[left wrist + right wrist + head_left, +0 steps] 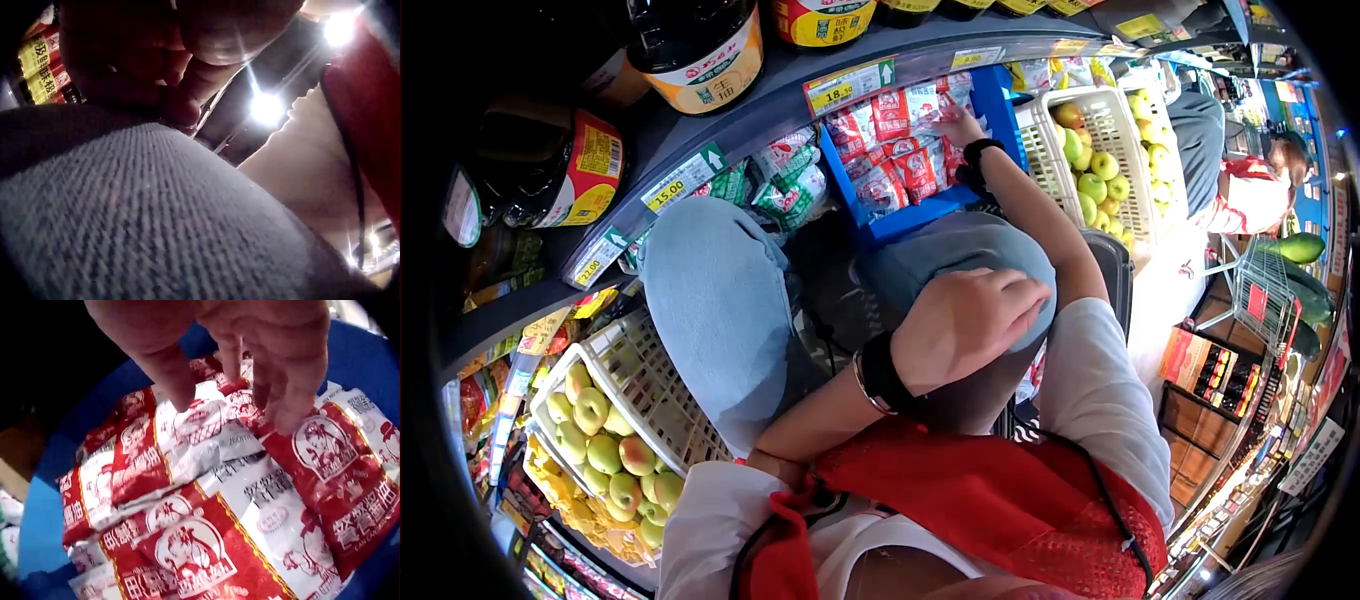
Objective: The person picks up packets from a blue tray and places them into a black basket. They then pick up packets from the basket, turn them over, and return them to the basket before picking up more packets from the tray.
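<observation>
Red and white soy sauce packets [907, 128] lie in a blue crate [870, 232] on the lower shelf. Reaching into its right side is my right hand [962, 128]. The right wrist view shows that hand [250, 344] over the packets [194, 550], its thumb and fingers apart and pointing down, with the fingertips at the upper packets and nothing gripped. My left hand [972, 325] rests on the knee [990, 245] with fingers loosely bent. In the left wrist view this hand [212, 31] is dark, above the denim [144, 212], holding nothing visible.
Above the crate runs a shelf edge with price tags [850, 88] and dark bottles [695, 60]. Green-white packets [790, 185] lie left of the crate. White baskets of apples stand at the right [1040, 125] and lower left [650, 365]. Another person [1250, 195] and a cart [1260, 285] are farther right.
</observation>
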Demonstrator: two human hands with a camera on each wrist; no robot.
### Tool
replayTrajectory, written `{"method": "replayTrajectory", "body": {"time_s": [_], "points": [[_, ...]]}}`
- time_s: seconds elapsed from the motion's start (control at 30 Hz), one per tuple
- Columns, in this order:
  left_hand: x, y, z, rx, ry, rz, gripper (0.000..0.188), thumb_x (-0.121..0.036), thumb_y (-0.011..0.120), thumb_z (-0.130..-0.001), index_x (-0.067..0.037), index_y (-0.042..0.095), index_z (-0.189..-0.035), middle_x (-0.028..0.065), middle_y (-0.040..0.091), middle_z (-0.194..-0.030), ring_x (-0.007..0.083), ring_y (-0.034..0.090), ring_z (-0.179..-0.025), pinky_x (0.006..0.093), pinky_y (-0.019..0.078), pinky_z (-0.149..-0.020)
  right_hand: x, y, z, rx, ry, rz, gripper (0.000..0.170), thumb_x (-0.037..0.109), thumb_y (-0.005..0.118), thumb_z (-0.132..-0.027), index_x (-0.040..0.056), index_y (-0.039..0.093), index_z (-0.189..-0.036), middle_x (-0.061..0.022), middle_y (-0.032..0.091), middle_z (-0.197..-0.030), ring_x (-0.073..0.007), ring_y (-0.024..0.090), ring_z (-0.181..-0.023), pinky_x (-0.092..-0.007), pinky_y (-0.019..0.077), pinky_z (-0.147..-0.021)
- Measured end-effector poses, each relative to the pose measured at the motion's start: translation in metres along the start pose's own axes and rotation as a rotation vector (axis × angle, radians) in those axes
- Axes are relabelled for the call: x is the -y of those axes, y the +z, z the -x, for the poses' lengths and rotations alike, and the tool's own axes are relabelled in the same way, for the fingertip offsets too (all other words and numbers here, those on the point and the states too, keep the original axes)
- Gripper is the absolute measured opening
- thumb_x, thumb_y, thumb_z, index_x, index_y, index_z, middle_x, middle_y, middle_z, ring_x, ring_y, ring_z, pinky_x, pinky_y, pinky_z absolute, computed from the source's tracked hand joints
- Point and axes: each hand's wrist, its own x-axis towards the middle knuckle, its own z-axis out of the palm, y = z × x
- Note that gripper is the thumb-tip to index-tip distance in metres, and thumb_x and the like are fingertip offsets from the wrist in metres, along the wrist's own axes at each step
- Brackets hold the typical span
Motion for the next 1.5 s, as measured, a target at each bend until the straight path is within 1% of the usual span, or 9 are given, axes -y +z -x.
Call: {"method": "replayTrajectory", "body": {"time_s": [0.17, 0.37, 0.6, 0.73, 0.83, 0.93, 1.17, 1.27, 1.5], "points": [[0.001, 0.006, -0.001, 0.017, 0.019, -0.031, 0.014, -0.013, 0.058, -0.084, -0.008, 0.060, -0.096, 0.0103, 0.061, -0.083, 0.0289, 0.060, -0.076, 0.0382, 0.0484, -0.066, 0.030, 0.004, 0.026, 0.108, -0.190, 0.402, 0.076, 0.031, 0.073, -0.071, 0.0066, 0.038, -0.134, -0.0225, 0.059, -0.112, -0.0313, 0.058, -0.104, -0.0373, 0.0472, -0.087], [-0.009, -0.001, 0.003, 0.009, 0.066, -0.077, 0.013, -0.013, 0.058, -0.084, -0.008, 0.061, -0.096, 0.0116, 0.062, -0.083, 0.0296, 0.060, -0.075, 0.0382, 0.0478, -0.065, 0.093, -0.091, 0.106, 0.342, -0.357, -0.061, 0.041, 0.017, 0.059, -0.087, 0.0019, 0.050, -0.124, -0.0105, 0.063, -0.107, -0.0173, 0.061, -0.099, -0.0291, 0.0480, -0.083], [-0.025, -0.013, 0.008, -0.094, -0.049, 0.036, 0.015, -0.012, 0.054, -0.088, -0.007, 0.063, -0.098, 0.0101, 0.051, -0.061, 0.0159, 0.047, -0.048, 0.0278, 0.0382, -0.048, 0.079, -0.189, 0.341, -0.693, -0.178, -0.826, 0.026, 0.015, 0.047, -0.093, -0.0008, 0.054, -0.111, -0.0124, 0.061, -0.101, -0.0195, 0.060, -0.090, -0.0303, 0.0481, -0.081], [-0.032, -0.015, 0.010, -0.120, -0.083, 0.066, 0.013, -0.012, 0.057, -0.086, -0.006, 0.063, -0.096, 0.0128, 0.056, -0.065, 0.0207, 0.053, -0.051, 0.0298, 0.0399, -0.049, -0.087, -0.149, 0.422, -0.643, 0.199, 0.187, 0.023, 0.020, 0.056, -0.085, 0.0003, 0.061, -0.094, -0.0069, 0.062, -0.087, -0.0165, 0.058, -0.075, -0.0282, 0.0473, -0.067], [-0.034, -0.010, 0.011, -0.090, -0.193, 0.070, 0.013, -0.013, 0.057, -0.089, -0.005, 0.063, -0.097, 0.0056, 0.051, -0.060, 0.0108, 0.046, -0.050, 0.0253, 0.0357, -0.048, -0.183, -0.103, 0.457, 0.226, 0.432, 0.531, 0.074, 0.043, 0.073, -0.068, 0.0027, 0.048, -0.126, -0.0195, 0.056, -0.116, -0.0317, 0.054, -0.110, -0.0382, 0.0435, -0.092], [-0.034, 0.000, 0.013, -0.091, -0.201, 0.116, 0.013, -0.011, 0.058, -0.089, -0.005, 0.064, -0.098, 0.0006, 0.049, -0.060, 0.0071, 0.042, -0.052, 0.0227, 0.0339, -0.048, -0.206, -0.041, 0.463, -0.242, 0.849, 0.529, 0.091, 0.053, 0.077, -0.057, 0.0275, 0.038, -0.136, -0.0229, 0.042, -0.134, -0.0416, 0.031, -0.128, -0.0518, 0.0354, -0.100], [-0.034, 0.010, 0.014, -0.045, -0.176, 0.083, 0.013, -0.010, 0.058, -0.089, -0.004, 0.064, -0.098, -0.0006, 0.046, -0.059, 0.0062, 0.039, -0.053, 0.0219, 0.0334, -0.048, -0.167, -0.034, 0.453, -0.435, 0.832, 0.556, 0.066, 0.049, 0.078, -0.058, 0.0233, 0.060, -0.116, -0.0183, 0.039, -0.135, -0.0343, 0.035, -0.127, -0.0494, 0.0338, -0.102], [-0.035, 0.007, 0.016, -0.020, -0.179, 0.081, 0.016, -0.015, 0.055, -0.092, -0.005, 0.064, -0.102, -0.0070, 0.043, -0.066, 0.0014, 0.034, -0.055, 0.0182, 0.0258, -0.049, -0.153, -0.037, 0.465, -0.554, 0.526, 0.566, 0.064, 0.045, 0.080, -0.059, 0.0094, 0.065, -0.110, -0.0263, 0.046, -0.124, -0.0366, 0.037, -0.124, -0.0432, 0.0335, -0.101], [-0.046, -0.002, 0.018, -0.061, -0.169, 0.092, 0.012, -0.010, 0.058, -0.088, -0.004, 0.064, -0.097, 0.0002, 0.045, -0.057, 0.0071, 0.040, -0.051, 0.0232, 0.0330, -0.047, -0.114, -0.091, 0.469, -0.499, 0.385, -0.110, 0.022, 0.020, 0.071, -0.078, 0.0031, 0.058, -0.073, -0.0029, 0.058, -0.063, -0.0125, 0.055, -0.055, -0.0276, 0.0444, -0.051]]}}
